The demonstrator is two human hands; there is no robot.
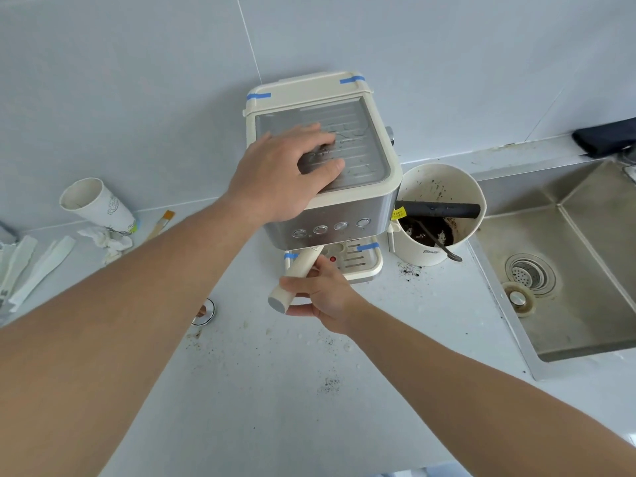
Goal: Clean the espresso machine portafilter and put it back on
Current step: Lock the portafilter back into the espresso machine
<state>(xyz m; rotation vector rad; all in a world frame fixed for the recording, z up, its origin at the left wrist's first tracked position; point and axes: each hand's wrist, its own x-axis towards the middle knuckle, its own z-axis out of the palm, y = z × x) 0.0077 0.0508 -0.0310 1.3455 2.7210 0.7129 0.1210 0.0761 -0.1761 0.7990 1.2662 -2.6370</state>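
Observation:
A cream and steel espresso machine (pixel 347 204) stands against the wall on the white counter. My left hand (pixel 285 173) lies flat on its ribbed top plate, fingers spread, pressing down. The portafilter's cream handle (pixel 297 271) sticks out from under the machine's front toward me, angled to the left. My right hand (pixel 321 290) is closed around the lower end of that handle. The portafilter's basket end is hidden beneath the machine's head.
A cream knock box (pixel 430 251) with wet grounds, a black bar and a spoon stands right of the machine. A steel sink (pixel 568 263) lies far right. A paper cup (pixel 98 203), crumpled tissue, a brush and stir sticks sit at left. Grounds are scattered on the counter (pixel 275 390).

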